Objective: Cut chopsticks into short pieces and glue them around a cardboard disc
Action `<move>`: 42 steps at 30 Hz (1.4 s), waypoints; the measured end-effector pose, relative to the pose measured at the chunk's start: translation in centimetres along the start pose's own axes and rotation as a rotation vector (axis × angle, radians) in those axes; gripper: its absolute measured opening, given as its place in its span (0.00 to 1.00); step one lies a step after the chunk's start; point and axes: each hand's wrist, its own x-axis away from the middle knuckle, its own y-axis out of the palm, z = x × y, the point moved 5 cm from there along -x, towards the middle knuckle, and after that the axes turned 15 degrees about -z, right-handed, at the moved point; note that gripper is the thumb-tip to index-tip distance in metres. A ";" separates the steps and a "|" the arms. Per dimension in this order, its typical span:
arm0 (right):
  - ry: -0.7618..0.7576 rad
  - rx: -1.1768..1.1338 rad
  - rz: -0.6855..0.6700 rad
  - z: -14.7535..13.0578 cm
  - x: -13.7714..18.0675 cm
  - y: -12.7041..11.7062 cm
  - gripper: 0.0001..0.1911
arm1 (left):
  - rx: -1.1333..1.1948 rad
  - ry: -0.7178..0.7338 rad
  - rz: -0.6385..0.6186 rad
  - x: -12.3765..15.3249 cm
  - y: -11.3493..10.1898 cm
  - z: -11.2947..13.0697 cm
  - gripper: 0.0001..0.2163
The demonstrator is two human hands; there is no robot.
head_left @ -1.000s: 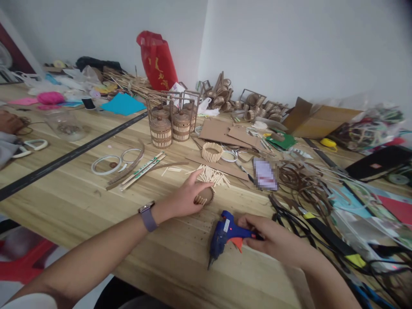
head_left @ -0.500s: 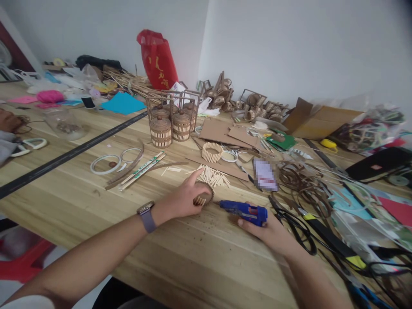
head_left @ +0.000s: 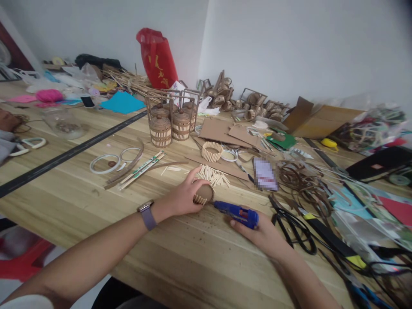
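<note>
My left hand [head_left: 185, 196] is closed on a small round cardboard base [head_left: 204, 193] whose edge carries short wooden sticks. The base is tilted, its brown inner face toward me. A blue glue gun [head_left: 238, 213] sits in my right hand [head_left: 262, 234], with its nozzle at the right edge of the base. Just beyond lies a pile of short wooden sticks [head_left: 214, 176]. Behind that stands a ring of upright sticks [head_left: 211, 151].
Lidded stick baskets [head_left: 160, 132] in frames stand left of centre. Scissors [head_left: 294, 227], brown strips [head_left: 291, 171] and a utility knife [head_left: 334, 240] crowd the right. Wrapped chopsticks [head_left: 141, 171] and white rings [head_left: 104, 164] lie left. Another person's hand [head_left: 9, 121] is at far left.
The glue gun in my right hand has shifted left, its nozzle now at the base's edge. My left thumb has lifted, showing more of the base's inside.
</note>
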 end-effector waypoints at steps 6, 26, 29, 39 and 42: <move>-0.042 0.125 -0.007 -1.3 -0.1 0.3 0.12 | -0.008 -0.027 0.016 -0.1 0.0 0.0 0.34; -0.064 0.181 0.004 -1.9 -0.2 0.6 0.12 | -0.003 -0.026 0.003 -0.1 0.0 0.1 0.37; -0.056 0.188 0.007 -1.9 -0.2 0.6 0.12 | -0.025 -0.023 0.008 -0.1 -0.1 0.1 0.37; -0.080 0.213 0.014 -1.9 -0.2 0.5 0.10 | -0.014 -0.014 0.017 -0.1 0.0 0.0 0.37; -0.078 0.211 0.021 -1.8 -0.2 0.5 0.10 | 0.010 -0.017 0.020 -0.1 0.1 -0.1 0.38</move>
